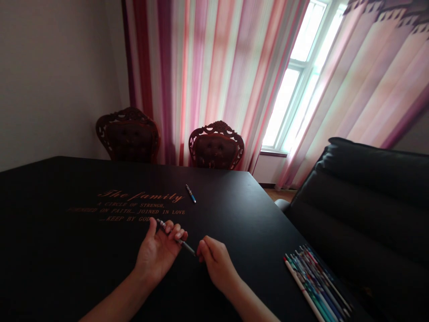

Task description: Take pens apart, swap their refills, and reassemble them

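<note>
A dark pen (187, 247) slants between my two hands above the black table (110, 264). My left hand (160, 250) is turned palm up, its fingers curled round the upper part of the pen and its thumb raised near the top end. At the lower tip, my right hand (214, 257) is closed, with thumb and fingertips pinched at or right beside the pen's end; whether it grips the tip is hard to make out. Farther off, a blue and dark pen (191, 193) lies alone on the table, beside the printed gold lettering (140, 196).
Several pens and pencils (317, 284) lie side by side near the table's right edge. A black leather armchair (365, 214) stands close on the right. Two carved wooden chairs (129, 136) are at the far side, before striped curtains (214, 67) and a window (298, 80).
</note>
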Motion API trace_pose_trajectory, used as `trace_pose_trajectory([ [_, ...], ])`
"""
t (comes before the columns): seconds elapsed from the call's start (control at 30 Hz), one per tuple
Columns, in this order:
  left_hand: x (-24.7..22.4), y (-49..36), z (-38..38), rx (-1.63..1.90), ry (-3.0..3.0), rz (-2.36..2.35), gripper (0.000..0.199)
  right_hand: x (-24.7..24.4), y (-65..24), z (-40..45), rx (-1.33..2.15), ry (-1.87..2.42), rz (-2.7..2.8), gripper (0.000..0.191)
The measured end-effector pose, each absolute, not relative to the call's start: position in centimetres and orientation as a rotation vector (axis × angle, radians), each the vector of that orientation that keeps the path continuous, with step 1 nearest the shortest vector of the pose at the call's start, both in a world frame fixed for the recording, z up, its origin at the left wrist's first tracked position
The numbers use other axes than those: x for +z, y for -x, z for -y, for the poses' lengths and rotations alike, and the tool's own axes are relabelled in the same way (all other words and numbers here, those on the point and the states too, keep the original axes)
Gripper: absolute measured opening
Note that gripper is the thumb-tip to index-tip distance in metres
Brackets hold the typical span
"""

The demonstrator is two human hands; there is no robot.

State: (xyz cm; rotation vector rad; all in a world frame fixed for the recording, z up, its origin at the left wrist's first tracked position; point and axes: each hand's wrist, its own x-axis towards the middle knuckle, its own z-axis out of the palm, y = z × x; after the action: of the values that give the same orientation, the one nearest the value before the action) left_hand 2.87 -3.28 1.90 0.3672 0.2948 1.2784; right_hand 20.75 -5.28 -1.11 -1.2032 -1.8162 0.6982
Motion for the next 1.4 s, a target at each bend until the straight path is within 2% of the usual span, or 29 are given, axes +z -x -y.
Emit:
trace_pose_trajectory([
  [0.23, 3.0, -1.0, 2.6, 1.346, -0.365, -0.203, 0.039, -0.9, -21.6, 4.8, 0.669, 1.208, 1.77, 0.034],
  [0.37, 2.9, -1.7, 3.1, 1.295, -0.388, -0.211, 0.041, -0.5, -21.0, 5.3, 0.575, 1.174, 1.845, 0.016],
  [0.47, 2.4, -2.7, 3.6, 1.223, -0.403, -0.261, 0.044, -0.1, -20.0, 6.0, 0.523, 1.193, 1.929, 0.013],
  [0.6, 1.7, -3.2, 3.7, 1.133, -0.508, -0.39, 0.055, 1.4, -19.3, 6.8, 0.396, 1.292, 1.982, 0.004],
  [0.73, 0.5, -2.7, 2.9, 1.085, -0.864, -0.571, 0.064, 3.3, -21.9, 8.4, 0.197, 1.442, 1.9, 0.002],
  [0.87, -1.4, -2.6, 1.9, 1.031, -1.064, -0.784, 0.052, 2.5, -27.5, 12.1, 0.014, 1.705, 1.625, 0.01],
  [1.07, -3.1, -2.7, 1.1, 1.01, -1.177, -0.92, 0.041, -2.1, -35.4, 18.5, -0.29, 2.008, 1.444, 0.017],
  [1.27, -3.1, -2.7, 1.3, 1.037, -1.192, -0.938, 0.031, -3.6, -37.3, 20.2, -0.552, 2.175, 1.469, 0.02],
  [1.4, -2.7, -3.0, 1.6, 1.07, -1.166, -0.928, 0.025, -3.4, -36.2, 19.3, -0.639, 2.139, 1.482, 0.021],
])
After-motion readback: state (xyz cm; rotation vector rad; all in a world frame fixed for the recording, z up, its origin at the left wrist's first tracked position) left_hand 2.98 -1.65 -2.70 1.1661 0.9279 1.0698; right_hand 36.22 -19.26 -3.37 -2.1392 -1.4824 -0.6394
